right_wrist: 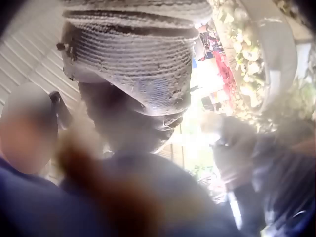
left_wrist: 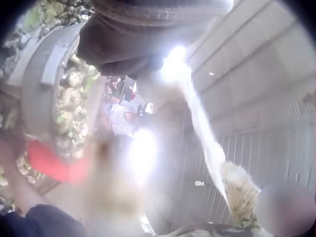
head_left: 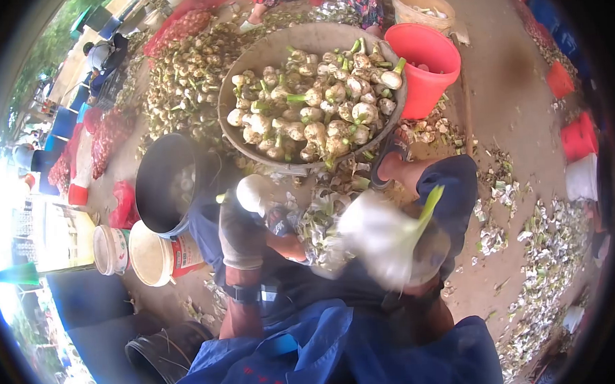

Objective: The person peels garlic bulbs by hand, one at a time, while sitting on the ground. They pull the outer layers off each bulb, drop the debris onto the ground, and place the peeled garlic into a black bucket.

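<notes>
In the head view my gloved left hand [head_left: 240, 231] grips a smooth white garlic bulb [head_left: 253, 195], with a short green stub showing on its left. My gloved right hand [head_left: 428, 259] is blurred above the right thigh. It holds a loose flare of white garlic peel [head_left: 380, 237] with a pale green stalk [head_left: 430, 204]; the fingers are mostly hidden behind it. Ahead of both hands stands a wide round basin [head_left: 234, 130] heaped with unpeeled garlic bulbs [head_left: 315, 117]. The left wrist view shows the glove [left_wrist: 143, 42] from beneath, and the right wrist view a ribbed glove cuff [right_wrist: 133, 64].
A dark bucket [head_left: 158, 187] stands left of the knees, beside white pails [head_left: 150, 255]. Behind the basin's right side is a red bucket [head_left: 418, 73]. Peelings [head_left: 325, 222] litter the ground between the feet, and more garlic [head_left: 182, 95] is piled beyond. Other people sit farther off.
</notes>
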`<state>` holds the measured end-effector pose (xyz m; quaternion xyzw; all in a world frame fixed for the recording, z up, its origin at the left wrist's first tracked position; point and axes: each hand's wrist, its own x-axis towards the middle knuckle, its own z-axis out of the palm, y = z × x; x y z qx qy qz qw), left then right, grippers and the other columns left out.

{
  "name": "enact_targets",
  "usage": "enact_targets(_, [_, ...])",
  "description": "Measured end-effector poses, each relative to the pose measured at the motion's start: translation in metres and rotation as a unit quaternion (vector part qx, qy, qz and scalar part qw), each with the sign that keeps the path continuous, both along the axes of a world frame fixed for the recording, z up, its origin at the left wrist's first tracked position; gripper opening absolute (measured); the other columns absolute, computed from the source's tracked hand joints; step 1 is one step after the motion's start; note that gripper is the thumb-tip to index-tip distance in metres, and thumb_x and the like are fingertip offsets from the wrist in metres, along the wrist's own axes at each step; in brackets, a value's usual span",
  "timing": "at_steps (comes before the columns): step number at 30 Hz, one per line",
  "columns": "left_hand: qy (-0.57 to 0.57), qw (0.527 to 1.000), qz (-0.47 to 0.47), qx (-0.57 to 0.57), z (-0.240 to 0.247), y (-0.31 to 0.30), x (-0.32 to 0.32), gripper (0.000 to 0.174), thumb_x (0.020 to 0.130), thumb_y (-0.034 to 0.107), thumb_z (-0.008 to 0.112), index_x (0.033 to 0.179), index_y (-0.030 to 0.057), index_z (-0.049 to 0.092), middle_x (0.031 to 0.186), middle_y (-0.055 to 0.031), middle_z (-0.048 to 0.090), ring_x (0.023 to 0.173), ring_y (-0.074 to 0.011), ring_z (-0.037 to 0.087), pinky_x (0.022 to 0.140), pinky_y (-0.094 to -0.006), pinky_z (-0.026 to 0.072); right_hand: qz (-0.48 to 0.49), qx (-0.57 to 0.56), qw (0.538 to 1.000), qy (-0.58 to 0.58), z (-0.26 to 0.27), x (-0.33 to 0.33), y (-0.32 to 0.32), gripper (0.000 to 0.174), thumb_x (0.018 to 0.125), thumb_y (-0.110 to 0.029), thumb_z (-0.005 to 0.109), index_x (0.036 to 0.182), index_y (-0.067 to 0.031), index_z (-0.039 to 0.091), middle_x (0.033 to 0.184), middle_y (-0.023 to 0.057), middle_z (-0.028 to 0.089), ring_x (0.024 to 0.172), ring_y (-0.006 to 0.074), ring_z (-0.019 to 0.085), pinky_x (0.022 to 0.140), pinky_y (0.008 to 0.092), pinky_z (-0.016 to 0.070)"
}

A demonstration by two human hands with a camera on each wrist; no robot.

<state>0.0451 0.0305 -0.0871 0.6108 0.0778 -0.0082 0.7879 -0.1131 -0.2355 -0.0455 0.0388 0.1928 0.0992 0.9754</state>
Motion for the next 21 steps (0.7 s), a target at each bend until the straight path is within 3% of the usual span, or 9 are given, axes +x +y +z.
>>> enact_targets(1, [0.056, 0.993, -0.004, -0.105, -0.024, 0.030, 0.008, 0.034, 0.106, 0.038, 0.052, 0.120, 0.0091, 0.064, 0.104, -0.0032, 0.070, 0.087, -0.0154, 0.065, 0.069, -0.0310, 0.0535, -0.109, -0.121, 0.982, 0.100, 0.009, 0.005, -0.001, 0.049, 0.104, -0.032, 0.043, 0.129, 0.0062, 0.060, 0.127, 0.0259, 0.064, 0.112, 0.0344, 0.068, 0.096, 0.0473, 0.0563])
enact_targets(5, [0.034, 0.940, -0.117, -0.319, 0.037, 0.046, -0.002, 0.028, 0.105, 0.031, 0.056, 0.122, 0.0103, 0.065, 0.112, -0.0044, 0.072, 0.097, -0.0178, 0.068, 0.074, -0.0350, 0.0563, -0.121, -0.336, 0.922, -0.148, 0.008, 0.015, -0.005, 0.030, 0.096, -0.013, 0.065, 0.123, 0.0013, 0.066, 0.109, 0.0142, 0.074, 0.094, 0.0238, 0.072, 0.083, 0.0349, 0.0579])
enact_targets(7, [-0.024, 0.950, 0.017, -0.310, 0.001, 0.108, 0.022, 0.030, 0.105, 0.030, 0.057, 0.119, 0.0056, 0.066, 0.115, -0.0069, 0.072, 0.105, -0.0216, 0.068, 0.090, -0.0369, 0.0570, 0.123, -0.602, 0.787, -0.056, 0.023, 0.022, 0.006, 0.026, 0.093, -0.008, 0.071, 0.117, 0.0002, 0.069, 0.098, 0.0089, 0.075, 0.084, 0.0189, 0.072, 0.076, 0.0317, 0.0557])
enact_targets(9, [-0.059, 0.948, 0.102, -0.297, 0.042, 0.107, 0.024, 0.024, 0.106, 0.025, 0.055, 0.114, 0.0032, 0.064, 0.095, -0.0057, 0.066, 0.091, -0.0167, 0.064, 0.082, -0.0291, 0.0546, 0.078, -0.675, 0.719, -0.143, -0.002, 0.025, 0.016, 0.027, 0.093, -0.013, 0.072, 0.117, 0.0009, 0.068, 0.100, 0.0109, 0.075, 0.085, 0.0246, 0.072, 0.076, 0.0363, 0.0552])
enact_targets(12, [-0.107, 0.962, 0.143, -0.205, 0.051, 0.131, 0.032, 0.030, 0.106, 0.028, 0.056, 0.121, 0.0032, 0.062, 0.112, -0.0117, 0.069, 0.101, -0.0205, 0.065, 0.087, -0.0336, 0.0547, 0.060, -0.847, 0.488, -0.201, -0.001, 0.033, 0.024, 0.042, 0.085, -0.013, 0.080, 0.122, 0.0003, 0.067, 0.110, 0.0188, 0.071, 0.096, 0.0391, 0.069, 0.083, 0.0429, 0.0555])
enact_targets(15, [-0.110, 0.983, 0.089, -0.113, 0.049, 0.120, 0.047, 0.031, 0.106, 0.027, 0.056, 0.124, 0.0026, 0.061, 0.117, -0.0128, 0.068, 0.106, -0.0236, 0.065, 0.092, -0.0378, 0.0548, 0.023, -0.826, 0.541, -0.157, -0.008, 0.040, 0.026, 0.039, 0.089, -0.010, 0.078, 0.124, 0.0017, 0.065, 0.115, 0.0154, 0.071, 0.099, 0.0189, 0.070, 0.085, 0.0316, 0.0547])
enact_targets(16, [-0.095, 0.989, 0.025, -0.109, 0.047, 0.113, 0.057, 0.036, 0.106, 0.010, 0.049, 0.139, -0.0019, 0.055, 0.130, -0.0180, 0.063, 0.126, -0.0267, 0.058, 0.106, -0.0400, 0.0502, 0.054, -0.767, 0.624, -0.139, -0.011, 0.042, 0.024, 0.042, 0.088, -0.011, 0.079, 0.126, 0.0012, 0.065, 0.116, 0.0158, 0.071, 0.099, 0.0174, 0.069, 0.086, 0.0323, 0.0546])
enact_targets(18, [-0.124, 0.973, 0.038, 0.189, 0.051, 0.065, 0.079, 0.035, 0.099, 0.008, 0.060, 0.133, -0.0033, 0.060, 0.121, -0.0142, 0.068, 0.107, -0.0213, 0.068, 0.092, -0.0330, 0.0556, 0.049, -0.772, 0.617, -0.145, -0.008, 0.047, 0.020, 0.041, 0.089, -0.012, 0.079, 0.125, 0.0011, 0.065, 0.114, 0.0159, 0.072, 0.097, 0.0165, 0.068, 0.085, 0.0322, 0.0546])
enact_targets(21, [-0.111, 0.946, -0.108, 0.286, 0.042, 0.010, 0.123, 0.047, 0.090, 0.007, 0.070, 0.136, -0.0043, 0.061, 0.123, -0.0124, 0.069, 0.108, -0.0172, 0.065, 0.094, -0.0282, 0.0511, 0.078, -0.782, 0.600, -0.148, -0.012, 0.050, 0.017, 0.038, 0.089, -0.013, 0.079, 0.122, 0.0010, 0.067, 0.110, 0.0166, 0.072, 0.094, 0.0162, 0.068, 0.083, 0.0322, 0.0545])
